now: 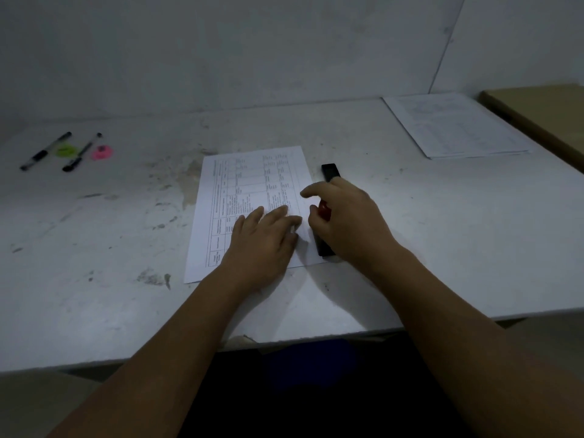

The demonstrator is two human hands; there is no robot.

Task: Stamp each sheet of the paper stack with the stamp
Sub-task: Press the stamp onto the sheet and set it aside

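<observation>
Currently | pens: 2 | paper stacks: 2 | stamp: 1, probably

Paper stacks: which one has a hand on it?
The centre stack, directly before the person: the left hand lies flat on it. The far-right stack lies untouched.

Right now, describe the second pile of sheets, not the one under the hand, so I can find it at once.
Start at the white table and follow its back edge to the far right corner, where a brown board lies. The pile of printed sheets lies just left of that board. Unlike the sheet in the middle, which the left hand presses, no hand touches it.
</observation>
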